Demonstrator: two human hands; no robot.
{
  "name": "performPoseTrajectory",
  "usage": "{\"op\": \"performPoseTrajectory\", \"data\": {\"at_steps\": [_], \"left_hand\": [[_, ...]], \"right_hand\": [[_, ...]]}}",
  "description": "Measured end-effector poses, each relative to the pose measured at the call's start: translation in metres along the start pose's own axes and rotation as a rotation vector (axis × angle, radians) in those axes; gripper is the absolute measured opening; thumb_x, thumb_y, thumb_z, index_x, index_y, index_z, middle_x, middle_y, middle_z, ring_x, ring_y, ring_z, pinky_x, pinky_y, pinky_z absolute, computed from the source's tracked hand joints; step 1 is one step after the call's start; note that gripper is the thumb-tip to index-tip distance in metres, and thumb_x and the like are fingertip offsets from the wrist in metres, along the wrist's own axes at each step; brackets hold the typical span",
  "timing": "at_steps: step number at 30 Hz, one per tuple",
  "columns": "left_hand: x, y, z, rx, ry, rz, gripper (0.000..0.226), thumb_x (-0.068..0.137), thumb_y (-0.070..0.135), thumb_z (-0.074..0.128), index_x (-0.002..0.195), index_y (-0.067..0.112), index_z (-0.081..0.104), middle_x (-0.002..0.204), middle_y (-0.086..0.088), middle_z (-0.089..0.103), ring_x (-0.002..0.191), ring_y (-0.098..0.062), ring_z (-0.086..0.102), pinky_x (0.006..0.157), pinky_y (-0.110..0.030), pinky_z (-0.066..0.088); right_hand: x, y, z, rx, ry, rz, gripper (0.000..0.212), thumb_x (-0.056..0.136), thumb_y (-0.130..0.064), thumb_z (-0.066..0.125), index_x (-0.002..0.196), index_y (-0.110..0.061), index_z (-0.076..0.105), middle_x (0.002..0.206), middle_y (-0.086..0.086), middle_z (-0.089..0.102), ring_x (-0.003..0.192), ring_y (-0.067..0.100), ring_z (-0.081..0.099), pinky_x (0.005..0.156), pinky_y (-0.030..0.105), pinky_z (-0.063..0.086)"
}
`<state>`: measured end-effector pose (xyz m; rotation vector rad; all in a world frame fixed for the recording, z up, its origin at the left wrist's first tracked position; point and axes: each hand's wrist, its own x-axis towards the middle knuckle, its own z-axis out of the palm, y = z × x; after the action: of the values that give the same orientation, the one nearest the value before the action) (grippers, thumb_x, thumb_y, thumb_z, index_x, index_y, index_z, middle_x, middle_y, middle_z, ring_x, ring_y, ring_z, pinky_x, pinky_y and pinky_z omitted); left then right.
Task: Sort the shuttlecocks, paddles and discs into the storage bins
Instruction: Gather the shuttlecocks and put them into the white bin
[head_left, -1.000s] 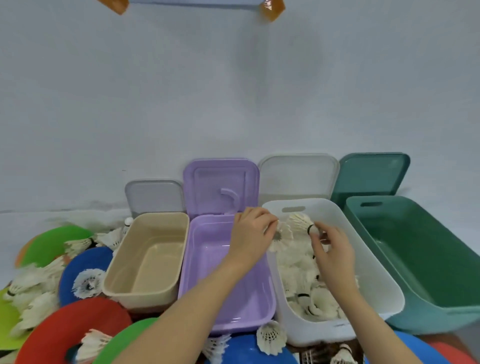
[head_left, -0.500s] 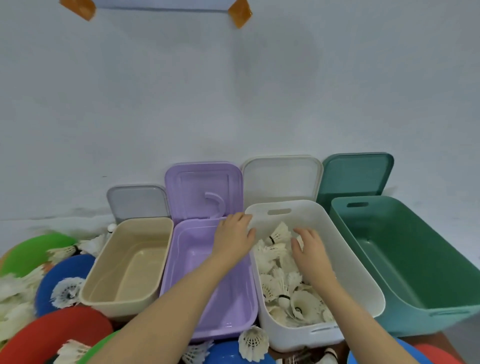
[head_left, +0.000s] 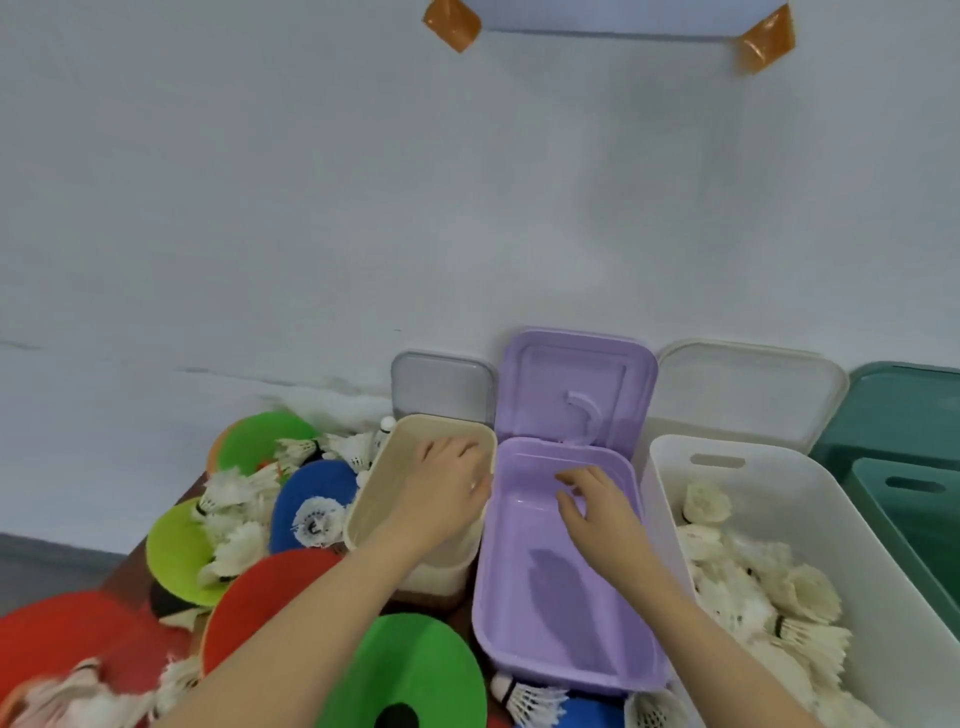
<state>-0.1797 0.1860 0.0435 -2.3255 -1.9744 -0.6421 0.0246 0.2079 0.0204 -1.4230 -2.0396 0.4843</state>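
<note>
My left hand hovers over the beige bin, fingers relaxed and holding nothing. Above the purple bin my right hand is spread loosely, also holding nothing. The white bin to the right holds several white shuttlecocks. Loose shuttlecocks lie among coloured discs on the left: a green disc, a red disc, a blue disc and a lime disc. No paddle is clearly in sight.
A dark green bin stands at the far right. Four lids lean on the wall behind the bins, among them a purple lid and a grey lid. One shuttlecock lies in front of the purple bin.
Both hands let go of shuttlecocks in the white bin and moved left, now over the beige and purple bins. The view has swung left, showing more of the disc pile.
</note>
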Motion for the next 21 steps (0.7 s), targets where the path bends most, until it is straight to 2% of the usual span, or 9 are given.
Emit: {"op": "performPoseTrajectory", "data": {"at_steps": [3, 8, 10, 13, 15, 17, 19, 21], "left_hand": [[-0.018, -0.048, -0.010, -0.005, 0.007, -0.088, 0.045, 0.089, 0.040, 0.035, 0.127, 0.024, 0.054, 0.133, 0.006, 0.050, 0.124, -0.016, 0.041, 0.097, -0.030, 0.016], [-0.044, -0.125, -0.017, -0.024, -0.035, -0.219, 0.044, 0.087, 0.039, 0.038, 0.123, 0.023, 0.058, 0.129, 0.005, 0.053, 0.123, -0.019, 0.041, 0.097, -0.035, 0.021], [-0.055, -0.153, -0.020, -0.036, -0.033, -0.269, 0.047, 0.084, 0.040, 0.037, 0.122, 0.022, 0.060, 0.128, 0.005, 0.053, 0.123, -0.021, 0.041, 0.096, -0.036, 0.022], [-0.074, -0.195, -0.020, -0.012, -0.082, -0.320, 0.036, 0.095, 0.035, 0.043, 0.128, 0.025, 0.053, 0.134, 0.009, 0.046, 0.128, -0.016, 0.034, 0.098, -0.033, 0.016], [-0.088, -0.218, -0.022, -0.013, -0.099, -0.354, 0.036, 0.095, 0.037, 0.041, 0.128, 0.028, 0.052, 0.134, 0.010, 0.046, 0.128, -0.015, 0.033, 0.099, -0.033, 0.015], [-0.100, -0.236, -0.025, -0.016, -0.129, -0.395, 0.047, 0.088, 0.046, 0.032, 0.127, 0.030, 0.052, 0.133, 0.011, 0.048, 0.126, -0.015, 0.035, 0.099, -0.033, 0.016], [-0.112, -0.252, -0.025, -0.013, -0.198, -0.402, 0.056, 0.083, 0.053, 0.028, 0.130, 0.031, 0.049, 0.135, 0.011, 0.046, 0.127, -0.014, 0.035, 0.101, -0.033, 0.016], [-0.122, -0.262, -0.025, -0.026, -0.272, -0.377, 0.056, 0.086, 0.058, 0.036, 0.134, 0.031, 0.044, 0.139, 0.010, 0.042, 0.129, -0.013, 0.034, 0.104, -0.035, 0.017]], "right_hand": [[0.011, -0.033, 0.031, 0.029, -0.066, -0.037, 0.027, 0.092, -0.017, 0.054, 0.118, -0.012, 0.059, 0.114, 0.002, 0.058, 0.105, 0.018, 0.055, 0.084, 0.024, 0.040], [0.029, -0.085, 0.086, 0.034, -0.132, -0.112, 0.024, 0.088, -0.019, 0.060, 0.110, -0.011, 0.063, 0.106, 0.004, 0.063, 0.100, 0.019, 0.057, 0.084, 0.024, 0.039], [0.036, -0.103, 0.109, 0.028, -0.179, -0.153, 0.027, 0.086, -0.025, 0.057, 0.108, -0.011, 0.065, 0.105, 0.003, 0.065, 0.099, 0.019, 0.058, 0.086, 0.027, 0.041], [0.043, -0.127, 0.146, -0.007, -0.245, -0.197, 0.036, 0.081, -0.035, 0.048, 0.108, -0.018, 0.065, 0.104, -0.002, 0.066, 0.100, 0.019, 0.059, 0.089, 0.037, 0.043], [0.047, -0.143, 0.172, -0.038, -0.292, -0.224, 0.037, 0.085, -0.040, 0.047, 0.115, -0.024, 0.061, 0.112, -0.007, 0.064, 0.108, 0.016, 0.054, 0.097, 0.041, 0.038], [0.050, -0.160, 0.194, -0.094, -0.381, -0.216, 0.043, 0.088, -0.043, 0.051, 0.128, -0.027, 0.052, 0.129, -0.009, 0.055, 0.122, 0.012, 0.044, 0.106, 0.039, 0.025], [0.053, -0.174, 0.213, -0.245, -0.474, -0.212, 0.058, 0.086, -0.046, 0.054, 0.139, -0.028, 0.038, 0.142, -0.009, 0.042, 0.132, 0.014, 0.032, 0.107, 0.037, 0.014], [0.055, -0.181, 0.230, -0.406, -0.527, -0.229, 0.073, 0.082, -0.053, 0.054, 0.144, -0.028, 0.027, 0.146, -0.004, 0.035, 0.136, 0.018, 0.027, 0.109, 0.040, 0.010]]}}
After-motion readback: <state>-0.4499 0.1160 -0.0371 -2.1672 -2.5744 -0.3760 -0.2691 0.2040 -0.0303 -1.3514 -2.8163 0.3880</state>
